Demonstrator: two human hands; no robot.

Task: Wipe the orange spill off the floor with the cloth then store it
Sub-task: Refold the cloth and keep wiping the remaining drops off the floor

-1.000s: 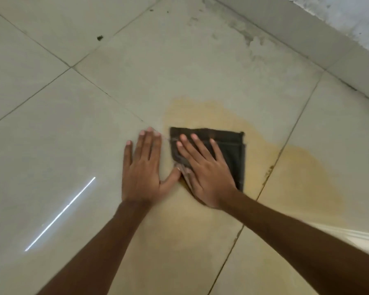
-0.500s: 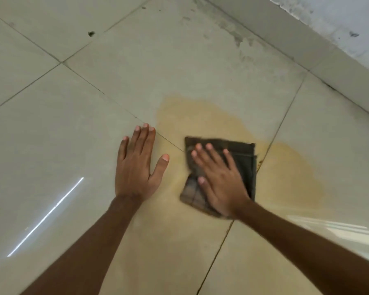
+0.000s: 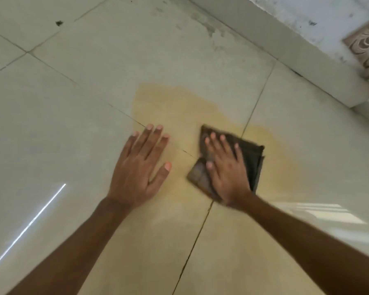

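Pale tiled floor point(image 3: 77, 116) is meeting a skirting point(image 3: 307, 67). Right hand point(image 3: 227, 171) is pressing flat, fingers spread, on the cloth point(image 3: 250, 158) over the spill point(image 3: 175, 107); left hand point(image 3: 140, 167) is lying open beside.

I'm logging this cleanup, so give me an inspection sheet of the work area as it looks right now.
Surface: pale tiled floor, glossy, dark grout lines.
Job's things: orange spill spread across several tiles, not yet wiped away; dark folded cloth lying on it.
Clutter: small dark speck on a far tile.
Hands: left hand flat on the floor, open; right hand pressed flat on the cloth, blurred.
Cables: nothing seen.
Surroundings: scuffed skirting along the wall, patterned panel at far right.
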